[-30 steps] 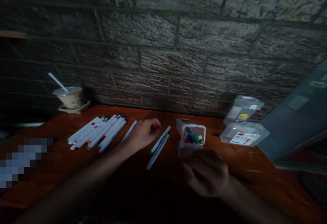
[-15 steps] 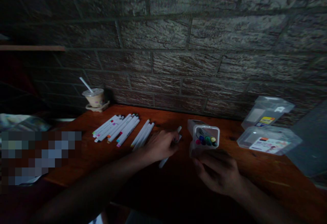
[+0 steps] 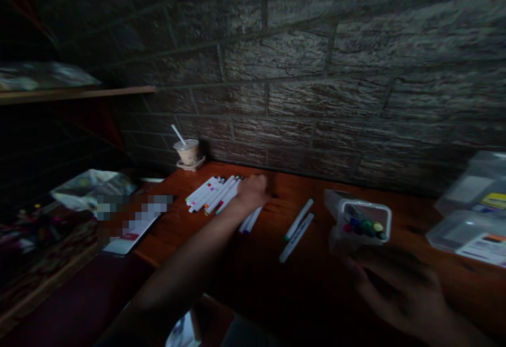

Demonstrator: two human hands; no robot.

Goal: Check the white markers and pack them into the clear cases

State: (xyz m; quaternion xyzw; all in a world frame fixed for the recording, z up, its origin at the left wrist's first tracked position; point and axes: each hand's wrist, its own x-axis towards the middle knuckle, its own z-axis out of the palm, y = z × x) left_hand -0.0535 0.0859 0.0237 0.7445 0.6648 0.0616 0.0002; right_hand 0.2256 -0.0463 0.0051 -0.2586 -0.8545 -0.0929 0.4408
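Observation:
My left hand (image 3: 253, 193) is over the row of white markers on the table, its fingers curled down and partly hidden behind its back. Two markers with purple ends (image 3: 251, 222) stick out beneath it. To its left lies a bunch of white markers (image 3: 213, 194) with coloured ends. Two more markers (image 3: 298, 230) lie side by side between my hands, one with green ends. A clear plastic case (image 3: 336, 231), its mouth tilted towards me, has several coloured marker ends inside. My right hand (image 3: 399, 281), dim and blurred, is closed at the case's near lower edge.
Two clear plastic pieces with labels (image 3: 474, 225) stand at the right. A lidded cup with a straw (image 3: 187, 152) is at the back left. A flat pale object (image 3: 130, 236) lies by the left table edge. Behind the table rises a brick wall (image 3: 296, 109); a shelf (image 3: 79, 94) projects at left.
My left hand has left the two markers in the middle and moved left and back to the other markers. My right hand stays at the case. The view has turned left.

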